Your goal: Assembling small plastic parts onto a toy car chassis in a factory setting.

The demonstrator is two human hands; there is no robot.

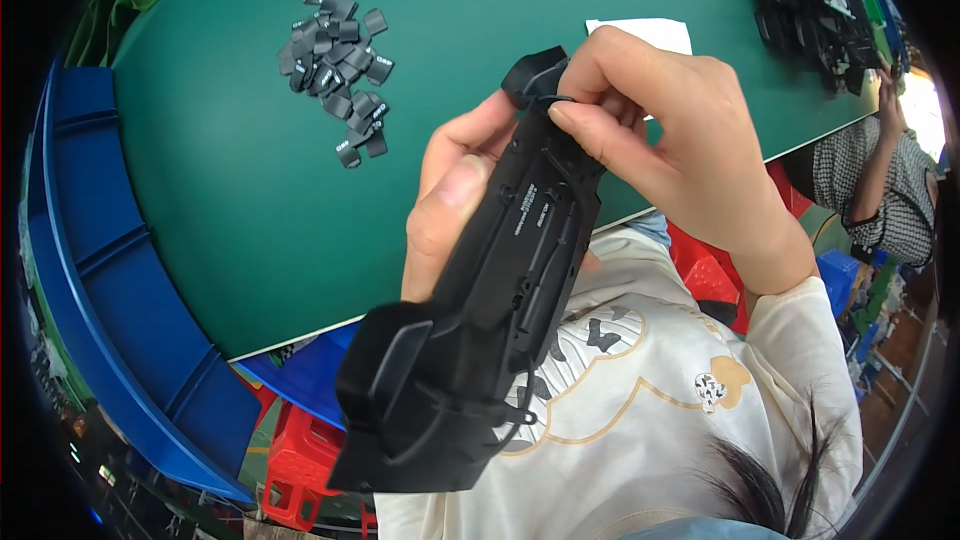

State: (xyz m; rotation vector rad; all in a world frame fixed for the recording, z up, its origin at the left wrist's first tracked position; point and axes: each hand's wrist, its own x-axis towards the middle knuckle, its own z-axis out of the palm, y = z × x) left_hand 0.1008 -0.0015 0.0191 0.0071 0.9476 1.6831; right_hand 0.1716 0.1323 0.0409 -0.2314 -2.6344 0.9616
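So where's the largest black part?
In the head view, the black part is central, in both hands, slanting over the edge of the green table.

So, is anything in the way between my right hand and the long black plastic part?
Nothing visible. Your right hand is at the far end of the black plastic part, your left hand holds its side, and the small dark tabs lie apart on the green table.

The green table [250, 240] offers passage between black housing [490, 275] and blue tray [115, 190]; farther out, dark tabs [335, 52] obstruct.
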